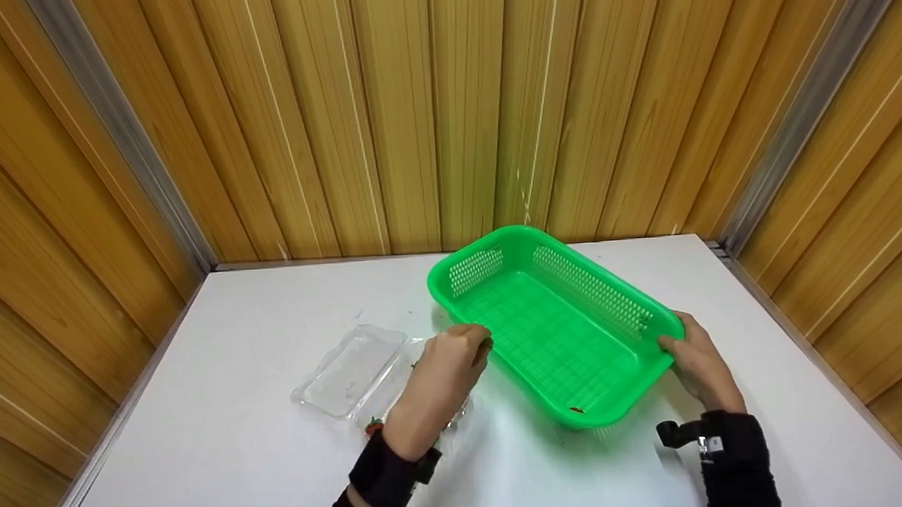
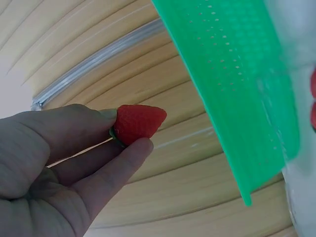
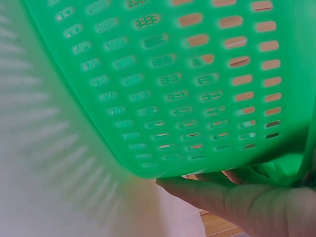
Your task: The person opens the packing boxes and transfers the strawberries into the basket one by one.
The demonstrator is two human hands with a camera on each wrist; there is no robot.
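My left hand (image 1: 442, 380) pinches a red strawberry (image 2: 140, 123) between thumb and fingertips, its tip pointing away from the palm in the left wrist view. In the head view this hand hides the fruit. It is raised by the near-left rim of a green plastic basket (image 1: 551, 317). My right hand (image 1: 701, 365) grips the basket's right end, thumb over the rim and fingers under it. The basket looks tilted. A small red spot (image 1: 576, 410) shows at its near corner. Under my left forearm lies an open clear plastic box, partly hidden, with a strawberry (image 1: 374, 427) in it.
The box's clear lid (image 1: 354, 371) lies folded open to the left on the white table (image 1: 223, 381). Wood-patterned walls (image 1: 394, 120) enclose the table at the back and sides, with metal strips in the corners.
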